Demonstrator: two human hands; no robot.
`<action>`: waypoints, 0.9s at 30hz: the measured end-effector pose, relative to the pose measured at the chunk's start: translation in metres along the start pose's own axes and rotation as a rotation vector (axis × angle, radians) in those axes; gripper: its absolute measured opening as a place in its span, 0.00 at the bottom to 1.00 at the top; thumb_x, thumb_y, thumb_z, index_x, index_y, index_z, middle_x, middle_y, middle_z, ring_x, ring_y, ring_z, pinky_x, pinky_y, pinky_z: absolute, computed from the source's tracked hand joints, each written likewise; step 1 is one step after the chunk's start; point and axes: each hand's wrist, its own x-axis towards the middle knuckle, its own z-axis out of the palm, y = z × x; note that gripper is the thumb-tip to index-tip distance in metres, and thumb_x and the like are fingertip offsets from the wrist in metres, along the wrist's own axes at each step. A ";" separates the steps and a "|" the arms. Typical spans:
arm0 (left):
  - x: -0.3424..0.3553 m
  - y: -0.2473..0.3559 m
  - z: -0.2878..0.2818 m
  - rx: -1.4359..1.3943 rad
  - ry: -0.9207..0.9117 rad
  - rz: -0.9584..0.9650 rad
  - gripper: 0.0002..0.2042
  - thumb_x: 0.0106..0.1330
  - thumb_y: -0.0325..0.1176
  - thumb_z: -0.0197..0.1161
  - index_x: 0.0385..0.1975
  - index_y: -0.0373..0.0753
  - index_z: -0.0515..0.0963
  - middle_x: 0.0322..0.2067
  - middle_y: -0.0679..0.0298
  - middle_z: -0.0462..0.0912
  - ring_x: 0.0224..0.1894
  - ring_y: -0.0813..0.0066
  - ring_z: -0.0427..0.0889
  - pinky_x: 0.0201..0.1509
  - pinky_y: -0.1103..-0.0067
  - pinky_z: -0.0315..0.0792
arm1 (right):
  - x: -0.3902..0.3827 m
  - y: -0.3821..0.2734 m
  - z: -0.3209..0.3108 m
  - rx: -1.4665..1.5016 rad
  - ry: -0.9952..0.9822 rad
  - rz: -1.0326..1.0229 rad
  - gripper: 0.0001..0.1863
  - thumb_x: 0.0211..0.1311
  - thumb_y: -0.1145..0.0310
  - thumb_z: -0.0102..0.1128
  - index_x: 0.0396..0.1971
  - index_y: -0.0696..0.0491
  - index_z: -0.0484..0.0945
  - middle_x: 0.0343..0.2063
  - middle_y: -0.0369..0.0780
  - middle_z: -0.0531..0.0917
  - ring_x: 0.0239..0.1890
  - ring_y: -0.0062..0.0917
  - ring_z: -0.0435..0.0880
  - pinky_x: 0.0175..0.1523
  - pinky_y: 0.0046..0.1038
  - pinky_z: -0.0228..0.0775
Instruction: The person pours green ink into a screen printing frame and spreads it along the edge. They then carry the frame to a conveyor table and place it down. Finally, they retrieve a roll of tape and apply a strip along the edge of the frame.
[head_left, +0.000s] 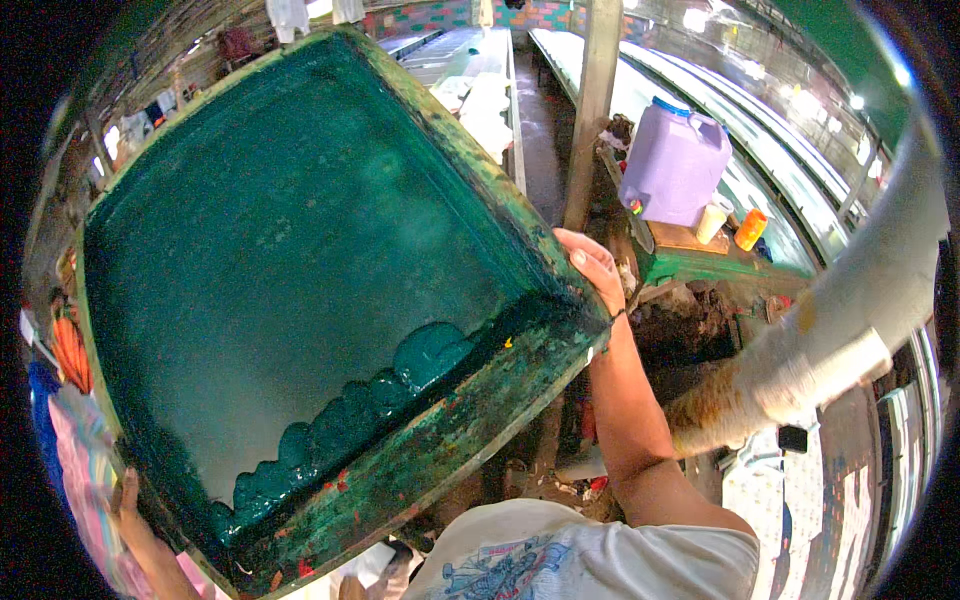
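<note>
A large wooden screen-printing frame [430,440], stained dark green and spotted with paint, is held up tilted in front of me. Thick teal ink [350,415] lies in a lumpy, glossy bank along the near inner edge of its mesh [270,240]. My right hand [595,268] grips the right side close to the near corner, thumb over the rim and a dark band at the wrist. At the lower left, my left hand [132,515] clasps the opposite side; its fingers are partly hidden behind the wood.
A lilac jerrycan [675,165] with a blue cap stands right on a green-edged stand, beside a pale cup [712,222] and an orange container [750,230]. A wooden post [592,110] rises ahead. A thick wrapped pipe [800,350] slants at right. Long tables [490,100] stretch away.
</note>
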 end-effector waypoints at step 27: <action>0.236 -0.014 0.569 0.118 -0.182 0.241 0.28 0.70 0.48 0.72 0.58 0.27 0.86 0.55 0.47 0.88 0.56 0.48 0.86 0.64 0.57 0.79 | 0.228 -0.124 -0.236 -0.378 0.293 -0.238 0.24 0.72 0.67 0.67 0.62 0.65 0.84 0.54 0.51 0.92 0.52 0.35 0.94 0.64 0.37 0.86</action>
